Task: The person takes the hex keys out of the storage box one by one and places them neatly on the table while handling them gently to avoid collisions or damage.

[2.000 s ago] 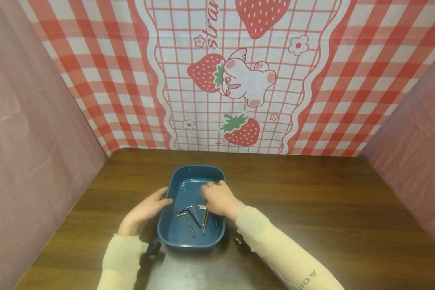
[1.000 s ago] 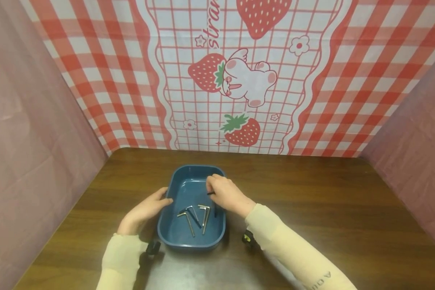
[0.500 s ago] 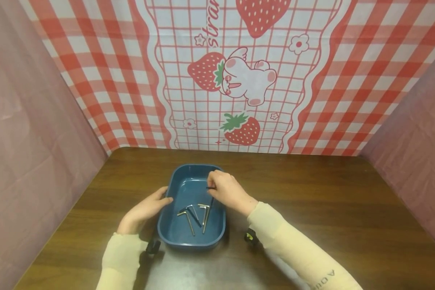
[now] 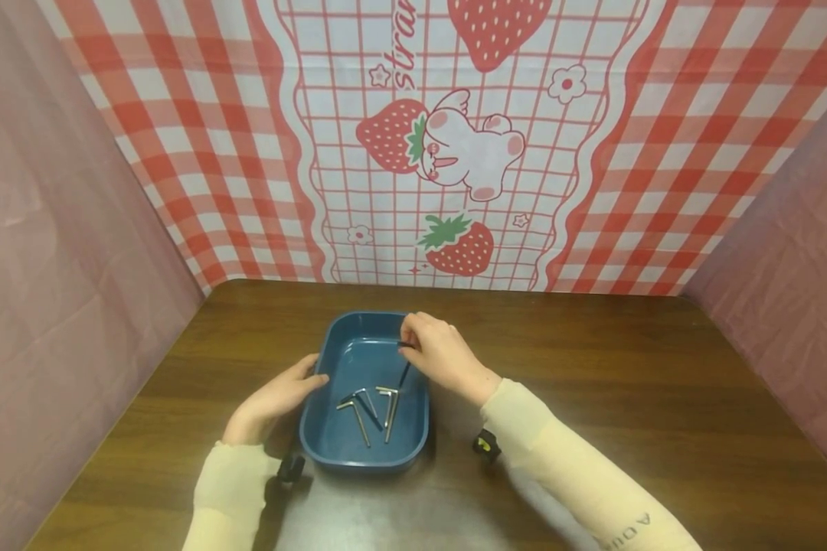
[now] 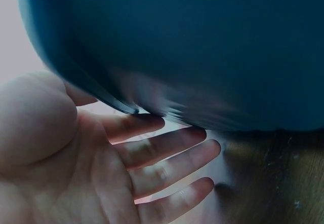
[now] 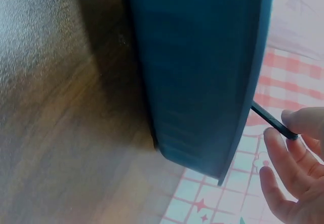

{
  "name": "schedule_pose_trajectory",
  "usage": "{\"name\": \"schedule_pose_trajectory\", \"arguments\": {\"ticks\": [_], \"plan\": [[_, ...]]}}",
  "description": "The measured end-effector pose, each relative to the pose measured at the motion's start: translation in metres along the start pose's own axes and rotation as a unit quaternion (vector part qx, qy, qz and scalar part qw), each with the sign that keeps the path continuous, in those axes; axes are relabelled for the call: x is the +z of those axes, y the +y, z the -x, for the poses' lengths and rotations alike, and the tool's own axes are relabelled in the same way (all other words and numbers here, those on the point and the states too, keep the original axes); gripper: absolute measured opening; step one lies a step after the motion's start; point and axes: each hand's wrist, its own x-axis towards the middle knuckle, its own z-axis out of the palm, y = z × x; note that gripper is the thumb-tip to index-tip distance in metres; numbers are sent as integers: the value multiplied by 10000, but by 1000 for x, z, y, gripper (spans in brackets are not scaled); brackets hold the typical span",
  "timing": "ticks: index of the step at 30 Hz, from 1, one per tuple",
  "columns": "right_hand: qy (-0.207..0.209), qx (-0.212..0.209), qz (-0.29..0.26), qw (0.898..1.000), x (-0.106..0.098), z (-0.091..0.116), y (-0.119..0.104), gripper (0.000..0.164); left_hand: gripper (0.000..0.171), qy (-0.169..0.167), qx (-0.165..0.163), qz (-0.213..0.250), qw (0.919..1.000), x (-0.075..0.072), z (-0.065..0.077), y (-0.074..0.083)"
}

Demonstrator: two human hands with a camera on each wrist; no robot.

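Note:
A blue tray (image 4: 365, 451) stands on the table with several L-shaped hex keys lying in it, among them a silver one (image 4: 361, 425). My left hand (image 4: 276, 398) holds the tray's left side, thumb over the rim and fingers along the outer wall. In the left wrist view those fingers (image 5: 172, 168) are spread and nearly straight against the wall. Above the tray's right rim, my right hand (image 4: 444, 356) pinches a black hex key (image 4: 404, 374) by its short arm. Its long arm slants down into the tray. In the right wrist view, the rim hides the lower end of this key (image 6: 271, 117).
The brown wooden table (image 4: 593, 398) extends to both sides of the tray. A red-and-white strawberry cloth (image 4: 455, 153) hangs behind it, with pink cloth (image 4: 55, 229) at the left and right. Each wrist wears a small black device (image 4: 485, 444).
My right hand came up from inside the tray with the black hex key, moving back and right towards the rim. My left hand and the tray stay where they were.

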Motion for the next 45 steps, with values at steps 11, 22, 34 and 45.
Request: {"name": "schedule_pose_trajectory", "arguments": {"ticks": [11, 22, 34, 45], "plan": [[156, 220, -236, 9994, -12, -2, 4, 16, 51, 3, -82, 21, 10000, 0, -3, -3], [365, 367, -413, 9978, -24, 2, 14, 13, 52, 31, 2, -71, 10000, 0, -3, -3], [372, 633, -379, 9966, -31, 13, 29, 12, 53, 44, -91, -139, 9999, -1, -1, -2], [67, 857, -499, 9950, -32, 26, 40, 11, 51, 26, -73, -48, 10000, -1, -2, -2]]}}
